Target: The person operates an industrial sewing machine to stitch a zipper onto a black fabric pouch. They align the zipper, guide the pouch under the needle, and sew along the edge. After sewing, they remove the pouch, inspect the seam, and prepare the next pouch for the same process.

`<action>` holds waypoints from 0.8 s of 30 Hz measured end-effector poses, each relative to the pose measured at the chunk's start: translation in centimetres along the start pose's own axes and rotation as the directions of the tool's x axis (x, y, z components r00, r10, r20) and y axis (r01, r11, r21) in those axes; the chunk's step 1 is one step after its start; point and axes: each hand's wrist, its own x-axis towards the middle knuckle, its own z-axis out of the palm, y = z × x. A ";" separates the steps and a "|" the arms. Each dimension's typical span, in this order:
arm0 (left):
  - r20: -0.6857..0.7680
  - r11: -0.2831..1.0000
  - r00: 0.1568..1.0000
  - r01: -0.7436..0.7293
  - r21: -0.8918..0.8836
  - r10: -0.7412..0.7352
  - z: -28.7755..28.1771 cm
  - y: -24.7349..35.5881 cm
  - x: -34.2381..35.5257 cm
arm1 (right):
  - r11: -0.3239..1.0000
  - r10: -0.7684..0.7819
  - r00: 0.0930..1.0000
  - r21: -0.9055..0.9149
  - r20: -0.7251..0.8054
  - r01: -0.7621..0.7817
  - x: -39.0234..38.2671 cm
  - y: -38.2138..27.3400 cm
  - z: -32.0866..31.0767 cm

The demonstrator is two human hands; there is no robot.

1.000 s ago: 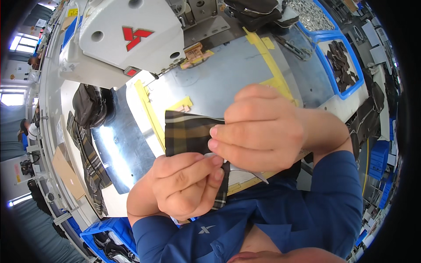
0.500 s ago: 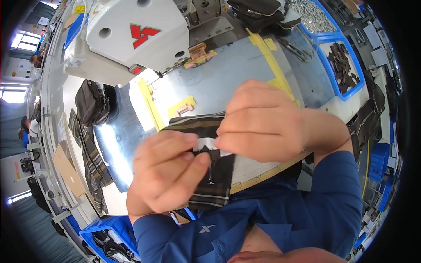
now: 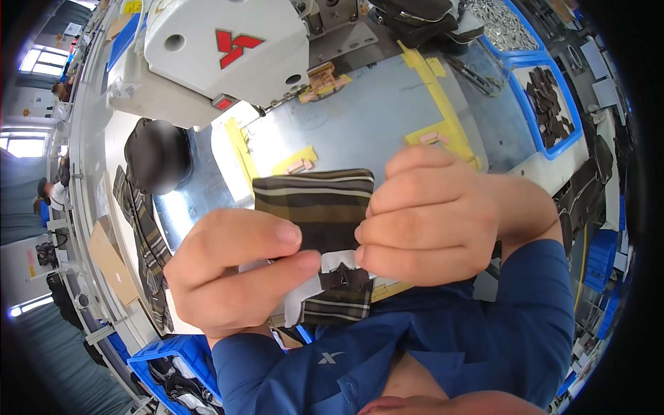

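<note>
A striped cloth piece in dark brown and olive is stretched between my two hands at the near side of the work plate. My left hand is closed, thumb and forefinger pinching the cloth's left side. My right hand is also closed, with curled fingertips gripping the right side. Between and just below the fingertips, a white strip shows across the cloth. A small dark fitting lies against it; its exact kind is hard to make out. Part of the cloth's edges is hidden behind my fingers.
Beyond the cloth stands a white sewing machine head. Yellow tape marks the metal plate. Scissors and a blue tray of dark pieces sit right. Striped cloth lies left, above a blue crate.
My hands have moved apart, the left one leftward. The cloth's far part now shows flat and upright, and its white strip sits lower, nearer my body. The thin metal piece hanging down is out of sight.
</note>
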 end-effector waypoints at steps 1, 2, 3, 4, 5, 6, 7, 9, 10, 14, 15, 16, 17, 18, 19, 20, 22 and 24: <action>0.006 0.999 1.000 -0.023 0.035 0.022 0.2 0.0 0.0 | 1.000 0.002 1.000 -0.001 -0.001 -0.002 -0.1 -0.1 0.0; 0.014 0.996 0.999 -0.045 0.070 0.045 0.6 0.0 0.2 | 1.000 0.001 1.000 -0.001 0.001 -0.001 -0.2 -0.1 0.0; 0.021 0.992 0.998 -0.068 0.105 0.066 0.8 -0.1 0.3 | 1.000 0.003 1.000 -0.003 0.004 -0.003 -0.3 -0.1 0.1; 0.042 0.990 0.996 -0.084 0.115 0.079 0.7 0.0 0.3 | 1.000 0.000 1.000 0.004 0.004 0.000 -0.2 -0.1 0.1; 0.063 0.987 0.994 -0.099 0.124 0.092 0.5 0.0 0.4 | 1.000 0.001 1.000 0.009 0.005 -0.001 -0.2 -0.2 0.2; 0.084 0.984 0.991 -0.115 0.133 0.104 0.4 0.0 0.4 | 1.000 0.002 1.000 0.014 0.007 -0.002 -0.2 -0.2 0.2; 0.093 0.979 0.985 -0.154 0.134 0.142 0.4 -0.4 0.3 | 1.000 0.004 1.000 0.014 0.010 -0.004 -0.2 -0.2 0.2; 0.117 0.962 0.969 -0.232 0.143 0.217 0.3 -1.1 0.3 | 1.000 0.009 1.000 0.014 0.017 -0.009 -0.2 -0.3 0.2; 0.131 0.951 0.959 -0.271 0.150 0.253 0.2 -1.3 0.3 | 1.000 0.010 1.000 0.014 0.020 -0.010 -0.1 -0.3 0.2; 0.135 0.911 0.926 -0.373 0.178 0.353 0.2 -1.7 0.0 | 1.000 0.011 0.999 0.018 0.032 -0.012 -0.1 -0.3 0.2; 0.124 0.922 0.933 -0.354 0.156 0.337 0.5 -1.6 -0.1 | 1.000 0.013 0.999 0.022 0.037 -0.014 -0.1 -0.3 0.1; 0.112 0.933 0.942 -0.331 0.139 0.318 0.7 -1.5 -0.3 | 0.999 0.014 0.999 0.030 0.041 -0.015 0.0 -0.3 0.2; 0.108 0.957 0.958 -0.274 0.098 0.264 0.8 -1.2 -0.3 | 0.999 0.014 0.999 0.038 0.047 -0.016 0.0 -0.3 0.1; 0.124 0.968 0.964 -0.244 0.065 0.235 0.7 -1.0 -0.1 | 0.999 0.016 0.998 0.050 0.054 -0.018 0.1 -0.3 0.1; 0.141 0.976 0.967 -0.217 0.024 0.212 0.8 -0.9 0.1 | 0.998 0.022 0.998 0.052 0.061 -0.025 0.0 -0.3 0.0; 0.177 0.976 0.960 -0.217 -0.010 0.215 0.5 -0.8 0.5 | 0.998 0.028 0.997 0.057 0.068 -0.032 0.0 -0.3 -0.2; 0.197 0.978 0.958 -0.208 -0.014 0.207 0.6 -0.7 0.7 | 0.996 0.035 0.997 0.077 0.071 -0.041 -0.1 -0.3 -0.2; 0.167 0.980 0.969 -0.192 0.042 0.183 1.1 -0.5 0.6 | 0.994 0.037 0.997 0.098 0.066 -0.043 -0.1 -0.3 -0.1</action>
